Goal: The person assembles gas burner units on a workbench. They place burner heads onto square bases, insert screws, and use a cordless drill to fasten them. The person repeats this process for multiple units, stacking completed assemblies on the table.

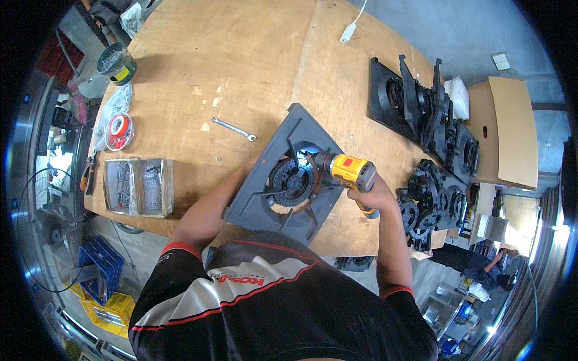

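Note:
A dark grey square gas-stove top plate [248,201], with pan-support bars and a round burner ring [282,180] in its middle, is tilted up in front of my chest. My left forearm [214,195] runs behind its left edge. The plate hides my left hand and its fingers. My right hand [374,195] is closed round the grip of a yellow and black cordless drill [353,171]. The drill points left, its nose at the burner ring's upper right, where a bright light shines. An open-end wrench [232,127] lies on the table left of the plate.
On the wooden table [241,54], a divided box of small parts [138,188], pliers [90,173], a tape roll [119,127] and a green tub [117,65] line the left edge. Stacked stove plates [391,99] and burner rings [424,195] stand right, beside a cardboard box [506,129].

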